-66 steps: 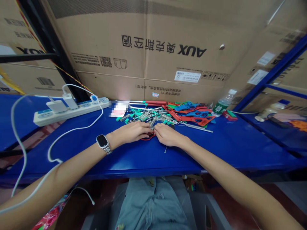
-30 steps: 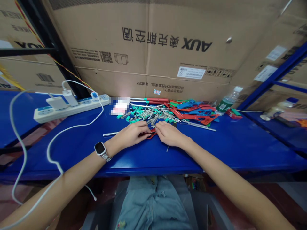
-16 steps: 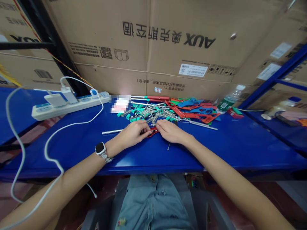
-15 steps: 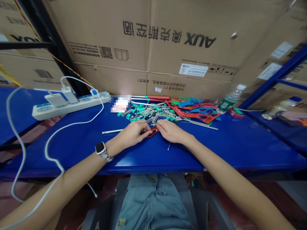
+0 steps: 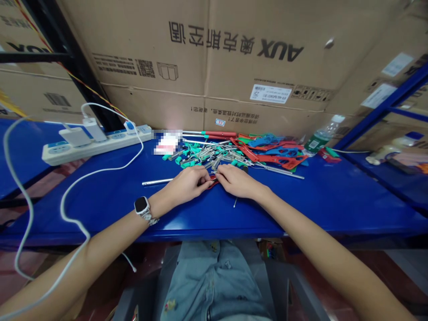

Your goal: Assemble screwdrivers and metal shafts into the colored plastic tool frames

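Note:
Between both hands is a small red plastic piece (image 5: pixel 213 182), mostly covered by fingers. My left hand (image 5: pixel 192 182) pinches its left side, fingers curled. My right hand (image 5: pixel 236 180) has its fingers pressed together at the right end of the piece. Just behind the hands lies a pile of small metal parts with green ends and white wires (image 5: pixel 207 154). Red, blue and green plastic frames (image 5: pixel 277 154) are heaped to the right of that pile. A thin metal rod (image 5: pixel 157 182) lies beside my left hand, and a thin white wire end (image 5: pixel 235 203) shows below my right hand.
A white power strip (image 5: pixel 96 145) with plugs and a looping white cable (image 5: pixel 110 169) is on the left. A green-labelled bottle (image 5: pixel 317 140) stands at the back right. Large cardboard (image 5: pixel 207 58) rises behind the blue table (image 5: pixel 301 205).
The view has shifted slightly. My right hand's fingers have moved a little left over the red piece, covering more of it; my left hand keeps its pinch.

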Tool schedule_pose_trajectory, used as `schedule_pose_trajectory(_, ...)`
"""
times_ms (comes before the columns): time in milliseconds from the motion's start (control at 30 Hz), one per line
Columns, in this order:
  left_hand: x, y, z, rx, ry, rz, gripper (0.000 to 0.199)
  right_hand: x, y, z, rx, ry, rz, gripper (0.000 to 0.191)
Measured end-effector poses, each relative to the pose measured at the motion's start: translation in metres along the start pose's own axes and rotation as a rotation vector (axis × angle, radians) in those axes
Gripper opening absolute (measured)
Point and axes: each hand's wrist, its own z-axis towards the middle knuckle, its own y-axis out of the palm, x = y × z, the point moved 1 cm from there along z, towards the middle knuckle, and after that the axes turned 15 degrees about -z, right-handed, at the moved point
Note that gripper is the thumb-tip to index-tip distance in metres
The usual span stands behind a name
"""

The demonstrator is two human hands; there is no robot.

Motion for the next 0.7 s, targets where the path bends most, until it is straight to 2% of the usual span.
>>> schedule_pose_trajectory(533, -0.0045, 0.0004, -0.0035, -0.001, -0.007, 0.040, 0.012, -0.0035, -0.0020, -0.0019, -0.054, -0.013, -0.149, 0.028)
schedule_pose_trajectory(700, -0.0069, 0.0020, -0.0031, -0.019, 0.037, 0.099, 0.023, -0.0035, -0.0022, -0.0025, -0.070, -0.015, -0.163, 0.029)
